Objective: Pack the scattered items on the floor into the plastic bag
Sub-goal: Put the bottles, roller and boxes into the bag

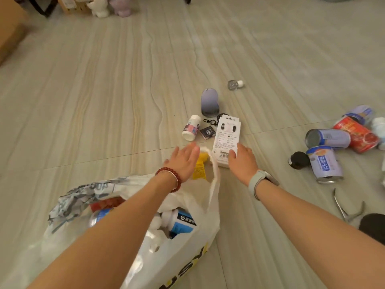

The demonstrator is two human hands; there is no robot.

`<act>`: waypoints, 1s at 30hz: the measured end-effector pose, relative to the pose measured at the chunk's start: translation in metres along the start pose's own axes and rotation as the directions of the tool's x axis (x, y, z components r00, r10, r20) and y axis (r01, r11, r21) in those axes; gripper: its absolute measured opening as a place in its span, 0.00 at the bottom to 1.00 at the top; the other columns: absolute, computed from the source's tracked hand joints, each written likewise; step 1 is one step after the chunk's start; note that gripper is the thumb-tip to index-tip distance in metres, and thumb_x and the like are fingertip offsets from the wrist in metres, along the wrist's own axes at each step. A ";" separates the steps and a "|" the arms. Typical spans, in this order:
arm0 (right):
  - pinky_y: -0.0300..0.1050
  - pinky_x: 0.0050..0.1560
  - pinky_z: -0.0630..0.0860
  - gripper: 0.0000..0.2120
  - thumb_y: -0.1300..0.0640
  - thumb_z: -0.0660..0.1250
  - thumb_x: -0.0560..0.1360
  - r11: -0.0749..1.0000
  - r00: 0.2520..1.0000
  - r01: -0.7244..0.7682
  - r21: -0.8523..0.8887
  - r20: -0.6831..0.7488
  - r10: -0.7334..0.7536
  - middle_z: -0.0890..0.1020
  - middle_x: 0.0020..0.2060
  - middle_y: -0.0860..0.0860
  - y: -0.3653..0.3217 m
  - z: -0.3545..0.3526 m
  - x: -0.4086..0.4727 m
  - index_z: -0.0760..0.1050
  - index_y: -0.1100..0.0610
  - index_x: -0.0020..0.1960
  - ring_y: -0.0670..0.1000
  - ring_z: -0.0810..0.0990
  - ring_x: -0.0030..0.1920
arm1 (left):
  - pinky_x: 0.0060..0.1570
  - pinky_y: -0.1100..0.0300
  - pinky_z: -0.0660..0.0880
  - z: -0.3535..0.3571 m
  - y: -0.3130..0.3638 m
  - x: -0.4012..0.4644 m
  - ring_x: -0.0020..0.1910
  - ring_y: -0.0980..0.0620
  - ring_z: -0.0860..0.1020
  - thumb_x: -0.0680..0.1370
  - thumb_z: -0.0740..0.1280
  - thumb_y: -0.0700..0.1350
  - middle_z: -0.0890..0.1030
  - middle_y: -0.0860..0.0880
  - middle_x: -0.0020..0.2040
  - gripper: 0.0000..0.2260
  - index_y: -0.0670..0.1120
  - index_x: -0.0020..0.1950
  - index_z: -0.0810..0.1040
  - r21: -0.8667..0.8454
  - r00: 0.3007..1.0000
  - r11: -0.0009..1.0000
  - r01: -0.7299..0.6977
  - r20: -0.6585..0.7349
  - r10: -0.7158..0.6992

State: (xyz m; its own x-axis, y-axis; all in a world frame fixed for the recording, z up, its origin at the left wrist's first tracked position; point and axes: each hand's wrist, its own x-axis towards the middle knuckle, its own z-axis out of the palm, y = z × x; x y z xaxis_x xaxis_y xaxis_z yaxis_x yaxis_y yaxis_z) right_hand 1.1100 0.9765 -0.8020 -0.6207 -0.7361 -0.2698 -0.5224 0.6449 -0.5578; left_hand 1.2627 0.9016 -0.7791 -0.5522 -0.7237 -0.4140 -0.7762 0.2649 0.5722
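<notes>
The floor (pixel 104 101) carried everything, and the plastic bag (pixel 183 257) lay slumped by my arms, its mouth gaping toward the clutter so things could go straight in; bottles already sat inside. A heap of cans (pixel 327 140) lay on their sides, well apart to the right. The white box (pixel 227 136) lay flat just past the bag, its long side running away from me. My right hand (pixel 242 159) rested on its near end, fingers straight, not yet gripping. My left hand (pixel 185 159) hovered open, flat, above the bag's handle (pixel 214 170).
</notes>
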 end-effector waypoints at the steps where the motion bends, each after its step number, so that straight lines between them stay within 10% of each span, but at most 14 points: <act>1: 0.51 0.60 0.67 0.19 0.55 0.53 0.78 0.999 0.999 -0.035 0.005 0.008 0.035 0.72 0.63 0.63 0.006 0.001 0.008 0.66 0.65 0.65 0.63 0.69 0.62 | 0.69 0.45 0.58 0.013 0.002 0.001 0.69 0.45 0.63 0.80 0.44 0.57 0.69 0.44 0.68 0.23 0.49 0.66 0.68 0.041 0.999 0.999 0.006 0.032 -0.007; 6: 0.51 0.60 0.67 0.27 0.45 0.60 0.75 0.982 0.982 -0.189 0.007 0.023 0.189 0.72 0.62 0.63 0.015 0.011 0.033 0.66 0.67 0.63 0.63 0.69 0.62 | 0.51 0.58 0.69 0.059 -0.002 -0.003 0.56 0.47 0.72 0.77 0.59 0.52 0.74 0.45 0.53 0.17 0.39 0.45 0.78 0.086 0.986 0.995 0.043 -0.167 -0.028; 11: 0.53 0.59 0.68 0.38 0.37 0.66 0.68 0.961 0.962 -0.268 -0.061 0.033 0.270 0.66 0.64 0.59 0.012 0.024 0.042 0.61 0.63 0.65 0.59 0.65 0.65 | 0.61 0.52 0.67 0.062 0.001 0.006 0.62 0.44 0.67 0.68 0.70 0.55 0.66 0.44 0.62 0.30 0.42 0.64 0.66 0.002 0.945 0.975 0.221 -0.248 -0.213; 15: 0.52 0.63 0.65 0.36 0.42 0.68 0.69 0.961 0.957 -0.275 -0.027 0.091 0.276 0.65 0.66 0.60 0.013 0.016 0.044 0.60 0.64 0.65 0.60 0.64 0.67 | 0.59 0.50 0.68 0.071 0.000 0.011 0.61 0.43 0.68 0.72 0.63 0.57 0.70 0.43 0.61 0.24 0.41 0.59 0.71 0.155 0.945 0.945 0.289 -0.205 -0.256; 19: 0.51 0.63 0.65 0.34 0.47 0.70 0.69 0.958 0.956 -0.286 0.009 0.062 0.285 0.66 0.65 0.61 0.019 0.017 0.028 0.60 0.65 0.65 0.61 0.65 0.66 | 0.55 0.50 0.67 0.073 0.000 0.006 0.55 0.43 0.74 0.73 0.61 0.56 0.77 0.44 0.52 0.18 0.44 0.55 0.72 0.256 0.966 0.947 0.194 -0.218 -0.139; 23: 0.51 0.57 0.68 0.31 0.50 0.71 0.70 0.961 0.961 -0.277 -0.004 0.020 0.277 0.68 0.63 0.63 0.023 0.019 0.004 0.60 0.64 0.63 0.61 0.66 0.64 | 0.59 0.48 0.67 0.055 0.011 -0.008 0.35 0.52 0.72 0.73 0.63 0.50 0.70 0.53 0.31 0.10 0.45 0.48 0.69 0.007 0.917 1.000 0.026 -0.398 -0.021; 26: 0.51 0.55 0.69 0.31 0.52 0.71 0.70 0.947 0.947 -0.318 0.046 0.059 0.316 0.66 0.62 0.63 0.023 0.018 -0.015 0.58 0.63 0.63 0.62 0.68 0.62 | 0.62 0.45 0.67 0.031 0.025 -0.031 0.35 0.55 0.68 0.71 0.62 0.50 0.68 0.60 0.33 0.15 0.43 0.54 0.72 -0.148 0.853 0.974 -0.172 -0.517 0.072; 30: 0.49 0.53 0.69 0.30 0.56 0.71 0.69 0.918 0.934 -0.356 0.174 0.095 0.344 0.65 0.62 0.61 0.028 0.013 -0.040 0.59 0.63 0.63 0.63 0.71 0.60 | 0.44 0.72 0.70 -0.003 0.028 -0.076 0.38 0.64 0.73 0.66 0.59 0.58 0.72 0.62 0.37 0.24 0.46 0.57 0.72 -0.197 0.805 0.911 -0.362 -0.559 0.200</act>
State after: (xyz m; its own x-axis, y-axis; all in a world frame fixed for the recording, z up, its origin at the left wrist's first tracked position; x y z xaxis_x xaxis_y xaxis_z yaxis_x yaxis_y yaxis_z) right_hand 1.1279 1.0214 -0.8166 -0.7039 -0.4851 -0.5188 -0.1569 0.8186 -0.5526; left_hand 1.2836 0.9618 -0.7298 -0.4294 -0.8857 0.1764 -0.4473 0.3782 0.8105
